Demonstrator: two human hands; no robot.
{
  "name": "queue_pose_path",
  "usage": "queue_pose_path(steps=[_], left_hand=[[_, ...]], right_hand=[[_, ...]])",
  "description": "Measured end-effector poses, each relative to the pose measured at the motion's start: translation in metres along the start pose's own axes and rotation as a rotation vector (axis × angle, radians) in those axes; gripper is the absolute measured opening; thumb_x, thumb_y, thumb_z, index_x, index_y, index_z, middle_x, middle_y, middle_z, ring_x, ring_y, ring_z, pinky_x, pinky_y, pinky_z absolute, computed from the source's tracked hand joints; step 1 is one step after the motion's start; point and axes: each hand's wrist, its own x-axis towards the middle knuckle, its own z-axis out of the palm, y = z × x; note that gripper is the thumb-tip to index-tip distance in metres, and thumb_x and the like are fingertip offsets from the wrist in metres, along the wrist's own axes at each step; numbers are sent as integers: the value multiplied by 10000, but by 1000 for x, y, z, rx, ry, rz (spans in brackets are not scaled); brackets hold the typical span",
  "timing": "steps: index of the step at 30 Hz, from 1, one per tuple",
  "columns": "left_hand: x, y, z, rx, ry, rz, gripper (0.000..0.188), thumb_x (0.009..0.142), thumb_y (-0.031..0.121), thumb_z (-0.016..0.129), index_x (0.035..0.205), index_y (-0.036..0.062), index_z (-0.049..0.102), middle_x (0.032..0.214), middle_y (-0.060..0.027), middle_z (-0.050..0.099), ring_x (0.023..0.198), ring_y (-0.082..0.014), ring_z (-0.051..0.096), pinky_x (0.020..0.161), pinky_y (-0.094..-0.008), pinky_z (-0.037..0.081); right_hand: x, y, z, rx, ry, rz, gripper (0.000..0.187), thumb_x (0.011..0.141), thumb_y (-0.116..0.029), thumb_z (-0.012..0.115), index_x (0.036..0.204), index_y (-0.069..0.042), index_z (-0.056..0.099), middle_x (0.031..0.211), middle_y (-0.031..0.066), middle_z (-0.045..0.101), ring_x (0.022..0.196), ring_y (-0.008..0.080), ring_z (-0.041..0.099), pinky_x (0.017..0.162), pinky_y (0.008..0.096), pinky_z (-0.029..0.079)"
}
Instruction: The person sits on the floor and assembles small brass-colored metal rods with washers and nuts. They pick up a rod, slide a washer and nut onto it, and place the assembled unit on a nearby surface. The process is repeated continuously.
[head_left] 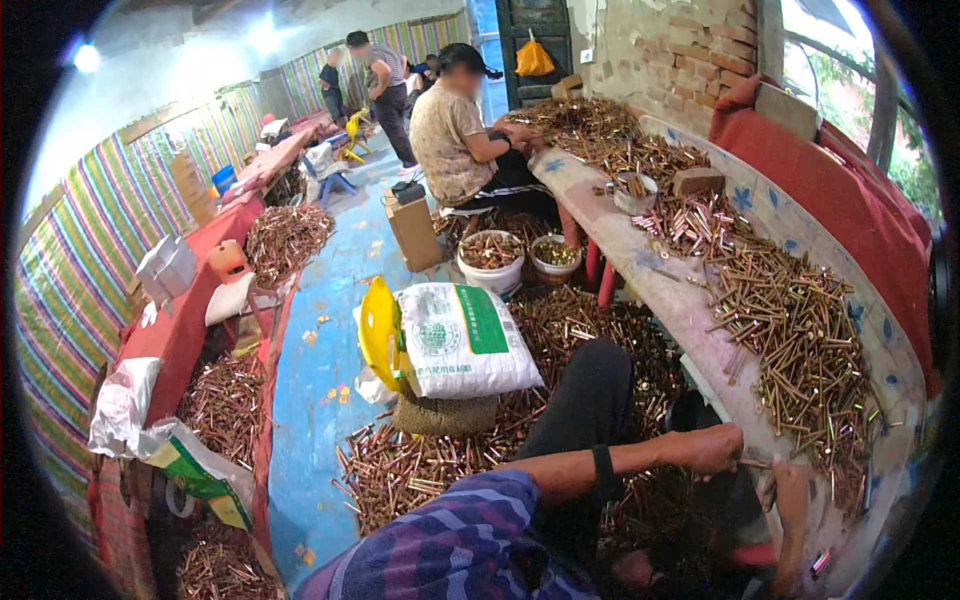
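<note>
My left hand [708,449], a black band on its wrist, is closed in a fist at the near edge of the table. A slim metal bolt [755,464] spans the small gap from this fist to my right hand [790,492], whose fingers are bent around its other end. The finger details are small and partly hidden. Just beyond both hands lies a long heap of brass-coloured bolts [815,360] on the pale flowered table covering [700,325]. One loose pinkish bolt [821,562] lies near my right forearm.
More bolts [410,470] cover the floor around my legs. A white printed sack [465,340] rests on a yellow chair [379,330] to my left. Farther along sits a co-worker [455,145] at the same table, near a white bucket [490,265] of bolts. Red cloth [830,190] hangs behind the table.
</note>
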Motion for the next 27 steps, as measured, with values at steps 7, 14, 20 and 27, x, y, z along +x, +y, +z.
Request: queue_pose_path(steps=[7, 14, 20, 27], left_hand=[[-30, 27, -22, -141, -143, -156, 450, 929, 251, 723, 1271, -18, 606, 819, -123, 699, 549, -195, 662, 456, -352, 547], [-48, 17, -69, 120, 99, -83, 342, 953, 270, 711, 1149, -10, 712, 837, -102, 735, 678, -136, 689, 582, -311, 547], [-84, 28, -105, 86, 436, -135, 312, 975, 162, 677, 1229, -20, 677, 834, -62, 700, 637, -82, 611, 597, -253, 505], [-109, 12, -122, 213, 648, -94, 318, 963, 99, 686, 1261, -10, 665, 866, -52, 697, 681, -85, 616, 630, -245, 507]], right_hand=[[-27, -26, 23, -147, 339, -395, 371, 982, -333, 586, 927, 27, 654, 777, 113, 601, 743, 214, 533, 701, 419, 426], [-60, -58, 16, -182, -155, -230, 553, 993, -472, 573, 726, -3, 691, 602, 110, 639, 545, 225, 627, 584, 381, 503], [-67, -68, 48, -265, -379, -11, 562, 984, -463, 592, 752, 38, 695, 640, 108, 683, 592, 198, 694, 624, 349, 571], [-34, -34, 73, -497, -584, -121, 409, 938, -402, 665, 1034, -9, 727, 793, 148, 732, 812, 294, 734, 771, 419, 568]])
